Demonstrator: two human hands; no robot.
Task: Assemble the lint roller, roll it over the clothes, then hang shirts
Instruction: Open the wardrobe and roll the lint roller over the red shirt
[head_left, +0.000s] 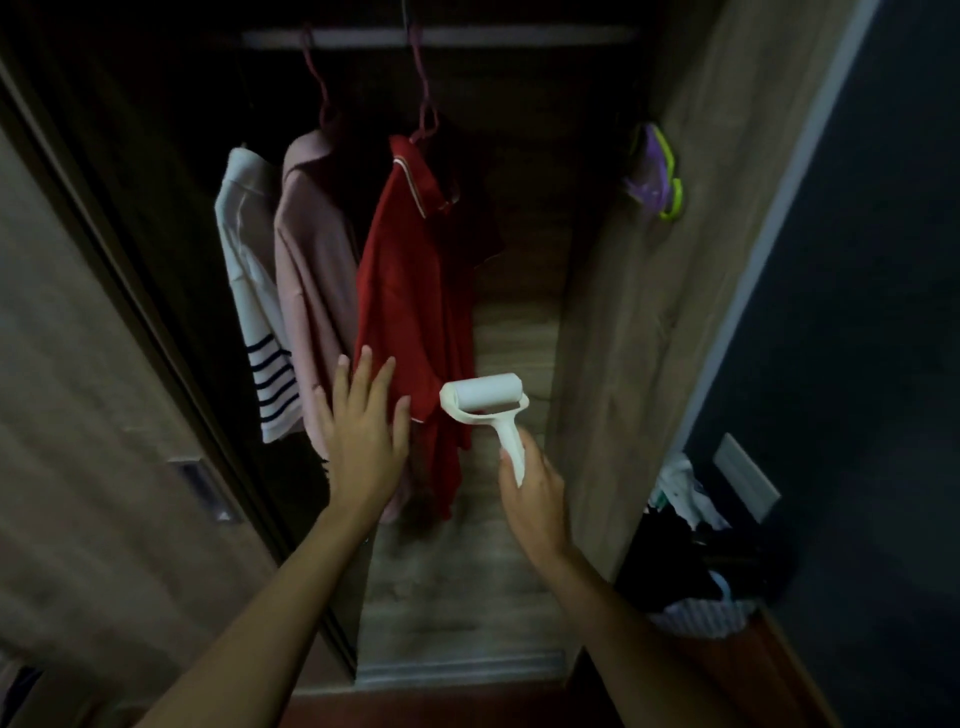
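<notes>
While the head view looks down into an open wardrobe, the red shirt (410, 291) hangs from a hanger (423, 111) on the rail (436, 37) and serves as the landmark. Left of the red shirt hang a pink shirt (311, 280) and, further left, a white shirt with dark stripes (260, 312) near its hem. The left hand (363, 431) is spread flat with straight fingers in front of the red shirt's lower left edge, overlapping the pink shirt's hem; whether it touches the cloth cannot be told. Just right of the red shirt's lower part, the right hand (532, 493) grips the handle of the white lint roller (485, 402), fingers curled round it, the roll at the shirt's edge. Well right of the red shirt, purple and green hangers (654, 174) sit on the wooden side panel (623, 338), and lower right a basket of clothes (701, 613) stands on the floor.
</notes>
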